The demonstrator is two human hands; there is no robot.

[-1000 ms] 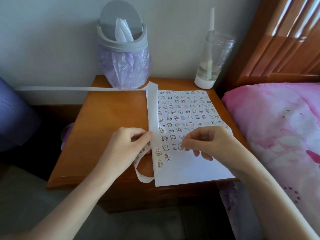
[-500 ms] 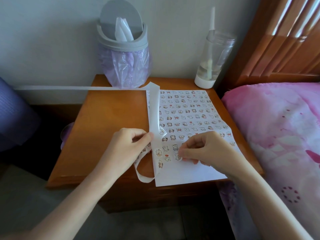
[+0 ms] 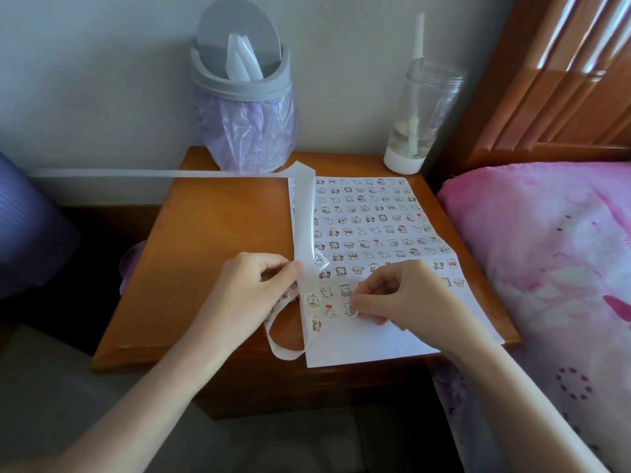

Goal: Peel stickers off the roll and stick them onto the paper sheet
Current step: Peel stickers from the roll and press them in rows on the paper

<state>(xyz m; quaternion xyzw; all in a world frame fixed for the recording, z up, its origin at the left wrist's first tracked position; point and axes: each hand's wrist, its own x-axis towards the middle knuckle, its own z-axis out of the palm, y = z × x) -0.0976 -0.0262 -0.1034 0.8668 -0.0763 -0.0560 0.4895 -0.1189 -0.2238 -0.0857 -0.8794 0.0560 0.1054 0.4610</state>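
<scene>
Both of my hands are working at the near left corner of the paper sheet (image 3: pixel 375 343), which I take as my landmark. Just off the sheet's left edge, my left hand (image 3: pixel 252 288) has its thumb and forefinger pinched on the sticker strip (image 3: pixel 304 230), with the other fingers curled in behind. The strip runs along the sheet's left edge and lies partly over it. Below my pinch it hangs in a loose loop past the sheet's near left corner, over the front of the wooden counter (image 3: pixel 211 240).

On the sheet, rows of cartoon stickers (image 3: pixel 368 220) fill everything from the far edge down towards me, and only the band along the near edge is bare. In the lowest, unfinished row, my right hand (image 3: pixel 403 295) is curled tight. Its thumb and forefinger tips meet on a single sticker (image 3: pixel 350 308) that touches the paper. I cannot tell whether it lies fully flat, because my fingers cover part of it.

I judge that I am in the placing step, setting this one down beside its neighbours. The next move calls for rubbing it flat and letting go. Then I reach across to the sheet's left edge and lift the next one off the strip by a corner, with my left hand drawing the strip taut so it peels cleanly.
</scene>
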